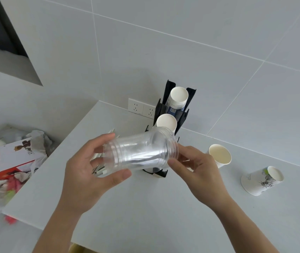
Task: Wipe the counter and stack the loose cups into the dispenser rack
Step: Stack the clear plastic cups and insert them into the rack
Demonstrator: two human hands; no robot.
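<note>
A person holds a stack of clear plastic cups (140, 152) on its side in both hands, directly in front of the black dispenser rack (174, 114) that stands at the back of the pale counter (145, 207). The left hand (89, 172) is wrapped around the stack's narrow end, thumb beneath and fingers over the top; the right hand (194, 167) pinches the wide rim end between thumb and fingertips, that end pointing toward the rack. The rack itself already carries two columns of white paper cups, an upper column (179, 97) in its rear slot and a lower column (166, 123) in the slot just behind the clear stack.

The stacking step appears to be in hand, with the clear cups gathered but not yet seated in the rack. Two loose paper cups remain to the right of the rack: a plain one (219, 155) lying tipped near its base, and a printed one (260, 180) farther right, resting on its side. To the left of the rack, off the counter's edge, a bin of waste (12, 161) holds a printed box and crumpled tissue.

The next move likely calls for tilting the stack to line it up with a free slot near the rack's front, then sliding it in without buckling the thin plastic; which slot is free is hidden behind the stack. No cloth is in sight, so whether the wiping is done cannot be told
</note>
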